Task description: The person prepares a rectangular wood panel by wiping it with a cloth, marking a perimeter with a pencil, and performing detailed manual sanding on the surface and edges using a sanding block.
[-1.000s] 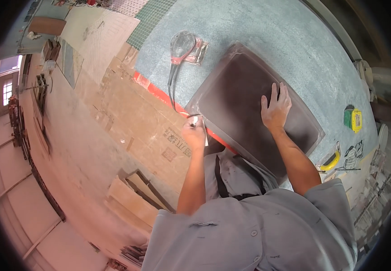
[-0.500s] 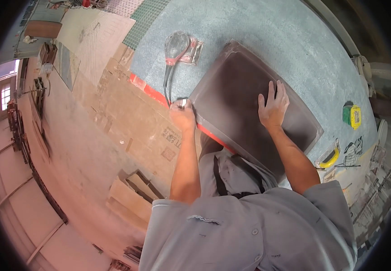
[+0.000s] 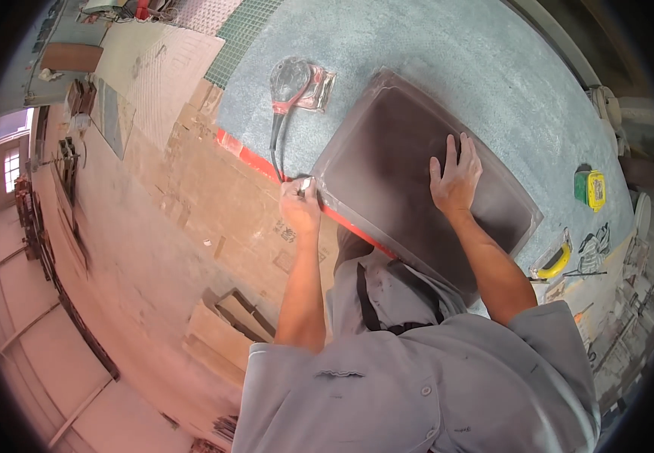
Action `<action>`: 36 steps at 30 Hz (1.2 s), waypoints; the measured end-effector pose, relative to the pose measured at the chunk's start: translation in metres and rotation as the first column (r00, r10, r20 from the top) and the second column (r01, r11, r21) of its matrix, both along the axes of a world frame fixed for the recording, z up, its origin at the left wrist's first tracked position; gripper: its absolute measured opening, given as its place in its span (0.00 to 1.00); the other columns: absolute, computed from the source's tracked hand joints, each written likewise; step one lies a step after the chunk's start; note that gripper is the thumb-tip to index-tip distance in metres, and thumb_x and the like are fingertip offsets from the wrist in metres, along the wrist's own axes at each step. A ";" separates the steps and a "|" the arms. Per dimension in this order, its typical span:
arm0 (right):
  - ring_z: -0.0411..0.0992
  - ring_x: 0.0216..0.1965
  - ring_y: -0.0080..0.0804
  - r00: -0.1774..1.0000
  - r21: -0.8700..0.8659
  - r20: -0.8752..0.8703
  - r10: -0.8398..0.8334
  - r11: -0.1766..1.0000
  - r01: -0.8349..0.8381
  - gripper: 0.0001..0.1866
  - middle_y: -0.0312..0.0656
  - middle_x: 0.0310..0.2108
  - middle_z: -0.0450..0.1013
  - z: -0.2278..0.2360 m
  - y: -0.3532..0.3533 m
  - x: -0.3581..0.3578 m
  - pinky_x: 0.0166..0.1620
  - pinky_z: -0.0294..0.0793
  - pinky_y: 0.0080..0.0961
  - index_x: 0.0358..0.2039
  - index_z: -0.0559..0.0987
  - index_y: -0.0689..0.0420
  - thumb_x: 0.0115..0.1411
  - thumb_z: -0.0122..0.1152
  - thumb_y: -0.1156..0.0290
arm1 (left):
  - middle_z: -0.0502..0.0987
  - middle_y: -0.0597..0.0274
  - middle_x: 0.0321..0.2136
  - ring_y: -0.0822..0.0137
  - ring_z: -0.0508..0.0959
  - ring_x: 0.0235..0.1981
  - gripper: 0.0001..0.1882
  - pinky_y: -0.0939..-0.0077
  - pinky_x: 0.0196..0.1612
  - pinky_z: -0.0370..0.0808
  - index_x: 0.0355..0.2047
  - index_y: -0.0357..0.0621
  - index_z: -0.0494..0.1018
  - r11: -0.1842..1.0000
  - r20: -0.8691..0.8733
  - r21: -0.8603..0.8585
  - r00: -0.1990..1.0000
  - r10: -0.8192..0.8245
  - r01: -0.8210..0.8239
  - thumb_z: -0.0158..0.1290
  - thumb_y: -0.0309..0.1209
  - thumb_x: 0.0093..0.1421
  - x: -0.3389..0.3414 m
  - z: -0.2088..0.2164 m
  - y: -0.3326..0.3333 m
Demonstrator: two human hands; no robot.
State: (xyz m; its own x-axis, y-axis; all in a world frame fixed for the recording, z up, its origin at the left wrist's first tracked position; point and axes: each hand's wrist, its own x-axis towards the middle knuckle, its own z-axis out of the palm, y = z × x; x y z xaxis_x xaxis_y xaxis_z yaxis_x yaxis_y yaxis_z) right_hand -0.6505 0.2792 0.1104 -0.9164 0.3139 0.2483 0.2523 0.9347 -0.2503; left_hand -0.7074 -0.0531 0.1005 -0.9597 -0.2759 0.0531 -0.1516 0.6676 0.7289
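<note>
**Dark panel (image 3: 410,143) set aslant on a table (image 3: 523,98), one hand upon it**

Directions are read as on a clock, twelve being the top of the view. The panel lies flat near the table's centre, its long axis running from between ten and eleven to between four and five; one short edge faces ten, the other four. The right hand (image 3: 457,183) rests on it, right of its middle, palm down, fingers parted and pointing to twelve. The left hand (image 3: 301,205), at the panel's nine o'clock corner, is closed on a small white piece (image 3: 308,183); whether it touches the panel cannot be told.

The table is mottled blue-grey, with a red strip (image 3: 251,156) along its near-left edge. Brown cardboard (image 3: 183,181) covers the floor toward nine; bright panes (image 3: 13,125) lie beyond, and a green mat (image 3: 242,41) toward eleven.

Count: one panel; two hands; one white piece; one round-headed tool (image 3: 290,80) at ten, its cord (image 3: 274,147) running toward the left hand; one green-and-yellow box (image 3: 590,190) at three; one yellow handle (image 3: 556,261) at four; three panes.
</note>
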 end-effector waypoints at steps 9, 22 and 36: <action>0.58 0.74 0.55 0.999 0.011 -0.024 0.023 1.000 -0.023 0.34 0.54 0.72 0.62 -0.001 -0.005 0.002 0.71 0.59 0.57 0.71 0.70 0.56 0.67 0.66 0.59 | 0.81 0.55 0.26 0.62 0.78 0.26 0.12 0.65 0.37 0.77 0.36 0.35 0.80 0.993 0.044 0.052 0.994 0.100 -0.102 0.70 0.30 0.60 0.020 -0.027 0.006; 0.70 0.66 0.56 0.972 -0.299 -0.168 0.163 0.932 -0.207 0.30 0.56 0.64 0.73 0.018 -0.021 0.014 0.66 0.69 0.49 0.63 0.77 0.60 0.62 0.70 0.64 | 0.79 0.50 0.29 0.49 0.80 0.32 0.16 0.58 0.39 0.75 0.36 0.38 0.75 0.972 0.139 0.228 0.987 -0.085 0.052 0.66 0.37 0.64 0.083 0.039 0.050; 0.70 0.59 0.51 0.961 -0.318 0.164 0.225 0.934 -0.164 0.25 0.45 0.54 0.74 0.063 -0.081 0.192 0.55 0.74 0.47 0.56 0.83 0.50 0.55 0.67 0.75 | 0.82 0.47 0.40 0.49 0.81 0.42 0.16 0.55 0.47 0.77 0.41 0.35 0.79 0.713 0.077 0.229 0.718 -0.692 0.663 0.66 0.36 0.63 0.028 0.027 0.032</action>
State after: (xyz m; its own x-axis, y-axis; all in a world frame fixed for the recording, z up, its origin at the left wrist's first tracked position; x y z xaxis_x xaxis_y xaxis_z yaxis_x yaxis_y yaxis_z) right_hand -0.4584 0.1986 0.1738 -0.9876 0.1562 -0.0178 0.1448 0.8598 -0.4896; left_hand -0.6790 -0.0214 0.1280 -0.8833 0.4609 -0.0853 0.1782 0.4986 0.8483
